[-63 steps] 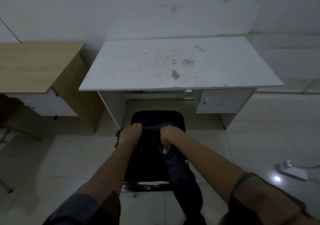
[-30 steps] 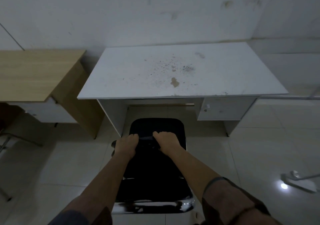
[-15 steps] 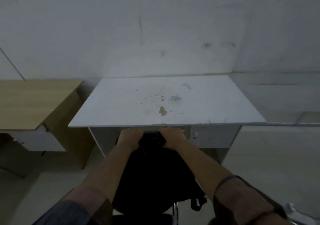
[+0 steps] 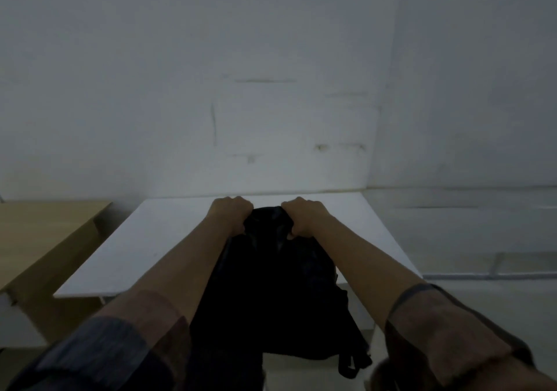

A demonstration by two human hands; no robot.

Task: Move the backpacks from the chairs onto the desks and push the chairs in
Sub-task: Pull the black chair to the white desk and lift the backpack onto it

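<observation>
Backpack [image 4: 271,288] hangs over the white desk's [image 4: 144,240] front edge, left hand [image 4: 230,214] and right hand [image 4: 304,217] both clamped on its top. I'd carry it further toward the back edge, then lower it flat so the straps don't dangle off.

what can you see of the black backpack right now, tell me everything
The black backpack looks like soft dark fabric, slumped and creased near its top. It hangs upright in front of the white desk, its lower part below the desk's front edge. The left hand and right hand grip its top corners. A strap loop dangles at its lower right. Finer detail is lost in the dim light.
</observation>
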